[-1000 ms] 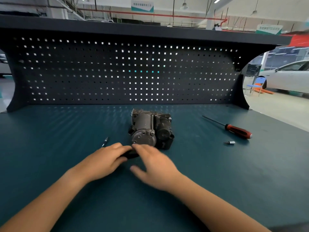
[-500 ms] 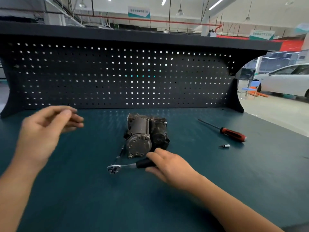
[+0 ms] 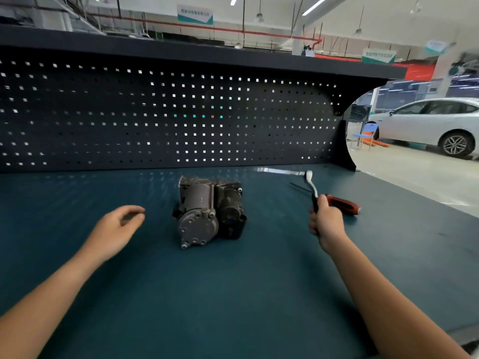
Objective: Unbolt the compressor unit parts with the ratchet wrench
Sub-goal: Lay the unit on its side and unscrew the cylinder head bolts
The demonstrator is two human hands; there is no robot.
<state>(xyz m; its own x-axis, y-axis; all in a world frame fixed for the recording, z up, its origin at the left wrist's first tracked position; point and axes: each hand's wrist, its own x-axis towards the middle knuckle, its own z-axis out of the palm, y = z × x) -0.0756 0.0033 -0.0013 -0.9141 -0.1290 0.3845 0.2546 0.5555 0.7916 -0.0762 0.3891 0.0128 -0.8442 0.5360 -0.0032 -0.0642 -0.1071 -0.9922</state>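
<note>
The grimy grey-and-black metal compressor unit (image 3: 210,213) is seen at the middle of the dark teal workbench mat (image 3: 233,294), its round bolted end cover turned toward the viewer. It is judged heavy, rigid and perhaps greasy, so it would best be steadied by the cylindrical body, with the bolt heads left clear. The chrome ratchet wrench with a black handle (image 3: 314,189) is gripped at the handle by the right hand (image 3: 327,224), fingers wrapped fully round it, the head held up above the mat with a blurred extension pointing left. The wrench is held well to the right of the compressor and touches none of it. The left hand (image 3: 114,230) is held left of the unit, fingers loosely curled, with nothing in it. A red-handled screwdriver (image 3: 343,205) is seen just behind the right hand.
</note>
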